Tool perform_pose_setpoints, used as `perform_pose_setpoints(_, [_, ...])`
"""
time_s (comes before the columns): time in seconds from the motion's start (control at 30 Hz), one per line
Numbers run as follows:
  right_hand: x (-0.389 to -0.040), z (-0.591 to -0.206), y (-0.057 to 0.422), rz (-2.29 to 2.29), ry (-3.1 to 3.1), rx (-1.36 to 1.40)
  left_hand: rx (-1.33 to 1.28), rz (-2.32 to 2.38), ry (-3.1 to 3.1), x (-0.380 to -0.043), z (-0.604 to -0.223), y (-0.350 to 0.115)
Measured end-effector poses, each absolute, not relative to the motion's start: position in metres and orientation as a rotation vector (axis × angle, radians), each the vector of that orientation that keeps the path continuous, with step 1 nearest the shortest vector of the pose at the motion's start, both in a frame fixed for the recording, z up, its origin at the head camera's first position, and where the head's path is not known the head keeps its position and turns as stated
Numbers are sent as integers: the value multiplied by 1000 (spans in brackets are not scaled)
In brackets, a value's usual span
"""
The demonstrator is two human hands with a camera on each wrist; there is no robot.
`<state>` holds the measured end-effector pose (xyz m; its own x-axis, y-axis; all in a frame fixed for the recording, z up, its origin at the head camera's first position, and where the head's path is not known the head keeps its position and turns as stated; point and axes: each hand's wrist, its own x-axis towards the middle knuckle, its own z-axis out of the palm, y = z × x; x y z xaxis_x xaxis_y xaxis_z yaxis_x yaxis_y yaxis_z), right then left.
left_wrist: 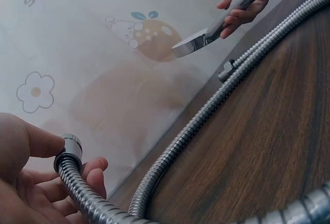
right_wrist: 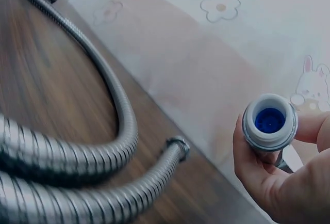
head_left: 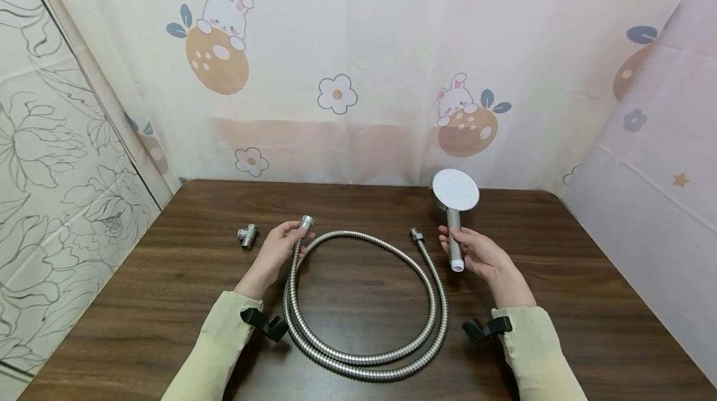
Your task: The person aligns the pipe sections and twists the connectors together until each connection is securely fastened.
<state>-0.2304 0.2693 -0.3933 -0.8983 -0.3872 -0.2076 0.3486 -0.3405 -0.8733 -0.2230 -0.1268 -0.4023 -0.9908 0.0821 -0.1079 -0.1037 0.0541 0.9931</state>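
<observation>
A coiled metal shower hose lies on the table between the two hands. My left hand grips one end of it by the metal connector, thumb on one side and fingers on the other. The other end, a hex nut, lies on the coil's right side. In my right hand I hold a shower head by its handle, with its white spray face up at the far end. The right wrist view shows the handle's threaded white end, open and blue inside, pointing toward the camera.
A small chrome tee fitting sits on the wooden table left of my left hand. Printed curtains hang along the table's back edge and right side. A panel with flower line drawings stands at the left.
</observation>
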Motion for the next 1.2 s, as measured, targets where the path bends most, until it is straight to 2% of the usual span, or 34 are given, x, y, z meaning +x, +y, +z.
perform_pose_setpoints(0.13, [-238, -402, 268, -2285, 1414, -219, -9, 2075, 2175, -222, -400, -126])
perform_pose_setpoints(0.4, [-241, -408, 252, -2353, 1424, -260, -3, 2090, 2161, -222, -401, -123])
perform_pose_setpoints(0.7, [-227, -379, 222, -2363, 1509, -6, -7, 2113, 2118, -222, -400, -121])
perform_pose_setpoints(1.2, [-227, -378, 205, -2293, 1672, 13, -40, 2335, 1943, -222, -394, -111])
